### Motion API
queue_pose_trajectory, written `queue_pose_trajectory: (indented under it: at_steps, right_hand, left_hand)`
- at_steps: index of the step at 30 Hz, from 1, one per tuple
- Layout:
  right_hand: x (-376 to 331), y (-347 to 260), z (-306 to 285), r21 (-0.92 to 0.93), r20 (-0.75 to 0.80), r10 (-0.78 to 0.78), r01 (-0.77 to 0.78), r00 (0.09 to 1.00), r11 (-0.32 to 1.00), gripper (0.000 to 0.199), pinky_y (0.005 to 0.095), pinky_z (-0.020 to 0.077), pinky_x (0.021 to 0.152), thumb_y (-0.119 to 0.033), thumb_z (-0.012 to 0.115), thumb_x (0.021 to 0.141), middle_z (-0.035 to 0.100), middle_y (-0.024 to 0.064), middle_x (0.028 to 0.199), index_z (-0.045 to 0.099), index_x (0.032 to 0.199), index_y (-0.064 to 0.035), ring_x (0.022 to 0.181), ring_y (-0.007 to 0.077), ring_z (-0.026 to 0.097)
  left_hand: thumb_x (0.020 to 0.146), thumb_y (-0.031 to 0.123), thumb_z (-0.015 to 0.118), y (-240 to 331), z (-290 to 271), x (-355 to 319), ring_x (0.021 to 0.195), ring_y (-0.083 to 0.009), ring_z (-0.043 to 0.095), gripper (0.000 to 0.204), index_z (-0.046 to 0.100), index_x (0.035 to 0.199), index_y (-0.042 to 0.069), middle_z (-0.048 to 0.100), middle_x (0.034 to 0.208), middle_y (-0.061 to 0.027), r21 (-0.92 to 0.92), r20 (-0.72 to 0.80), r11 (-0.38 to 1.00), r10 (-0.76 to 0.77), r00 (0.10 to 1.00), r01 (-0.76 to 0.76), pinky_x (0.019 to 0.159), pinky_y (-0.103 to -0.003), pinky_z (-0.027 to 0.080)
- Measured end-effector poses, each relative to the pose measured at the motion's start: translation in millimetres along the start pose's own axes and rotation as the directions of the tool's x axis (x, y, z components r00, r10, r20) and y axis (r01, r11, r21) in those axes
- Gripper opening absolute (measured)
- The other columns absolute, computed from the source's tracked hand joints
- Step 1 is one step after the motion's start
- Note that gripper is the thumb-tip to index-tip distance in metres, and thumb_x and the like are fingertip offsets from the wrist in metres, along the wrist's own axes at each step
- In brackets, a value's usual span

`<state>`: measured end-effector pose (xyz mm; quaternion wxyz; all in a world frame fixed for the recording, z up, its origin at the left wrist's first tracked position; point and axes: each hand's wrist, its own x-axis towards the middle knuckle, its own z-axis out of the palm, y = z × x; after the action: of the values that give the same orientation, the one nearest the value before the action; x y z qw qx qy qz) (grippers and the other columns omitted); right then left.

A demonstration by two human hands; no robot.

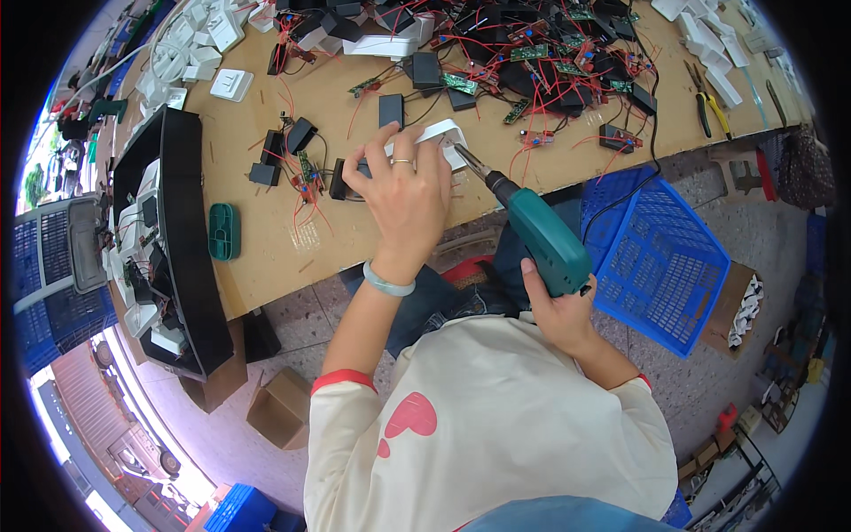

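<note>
My left hand (403, 191) presses down on a white plastic casing (446, 136) at the front edge of the wooden workbench (284, 239); a ring and a pale green bangle show on it. My right hand (557, 312) grips a green electric screwdriver (541, 235), whose bit touches the casing's right side. Small black boxes with red wires (301, 164) lie just left of the left hand.
A heap of green circuit boards, black housings and red wires (541, 62) fills the bench's far side. White casings (208, 40) lie far left, pliers (709, 97) far right. A black tray (182, 239) holds parts at left. A blue basket (660, 257) stands on the floor at right.
</note>
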<state>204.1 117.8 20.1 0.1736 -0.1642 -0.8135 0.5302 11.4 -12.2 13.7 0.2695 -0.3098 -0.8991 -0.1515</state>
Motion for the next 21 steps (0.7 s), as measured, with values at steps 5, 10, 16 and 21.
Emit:
queue_pose_trajectory:
  at_steps: [5,10,16,21]
  right_hand:
    - [9,1,6,0.024,0.018,-0.028,0.028,0.999,0.999,0.026,0.0289,0.0533,0.07,-0.005,0.071,0.091,0.07,0.0116,0.091,0.06,0.113,0.0021,0.074,0.0155,0.066]
    - [11,5,8,-0.004,0.026,-0.039,0.039,0.999,0.999,0.028,0.0287,0.0533,0.07,-0.004,0.071,0.091,0.069,0.0117,0.091,0.059,0.116,0.002,0.074,0.016,0.067]
    - [16,0,7,-0.059,0.024,-0.124,0.125,0.992,0.99,0.028,0.0292,0.0541,0.071,-0.004,0.07,0.092,0.069,0.0119,0.089,0.058,0.117,0.0019,0.075,0.0178,0.068]
    - [16,0,8,-0.073,0.031,-0.121,0.123,0.992,0.99,0.03,0.0289,0.0542,0.071,-0.004,0.07,0.092,0.069,0.0122,0.09,0.058,0.118,0.0021,0.076,0.0176,0.068]
  left_hand:
    - [0.083,0.016,0.074,-1,1,0,0.118,-0.0258,0.056,0.009,0.071,0.091,0.012,0.067,0.111,-0.0008,0.012,-0.003,1.0,0.0,1.0,0.0,0.1,-0.048,0.031]
    - [0.083,0.016,0.074,-1,0,0,0.118,-0.0256,0.055,0.01,0.072,0.092,0.012,0.065,0.111,-0.0007,0.018,0.0,1.0,0.003,1.0,-0.003,0.1,-0.048,0.031]
    - [0.082,0.016,0.074,-1,2,0,0.119,-0.0257,0.055,0.011,0.072,0.092,0.012,0.065,0.111,-0.0006,0.011,-0.007,1.0,0.0,1.0,0.0,0.101,-0.048,0.031]
    - [0.082,0.016,0.074,0,2,0,0.119,-0.0258,0.055,0.011,0.072,0.092,0.012,0.066,0.111,-0.0007,0.012,-0.008,1.0,-0.003,1.0,0.003,0.101,-0.048,0.031]
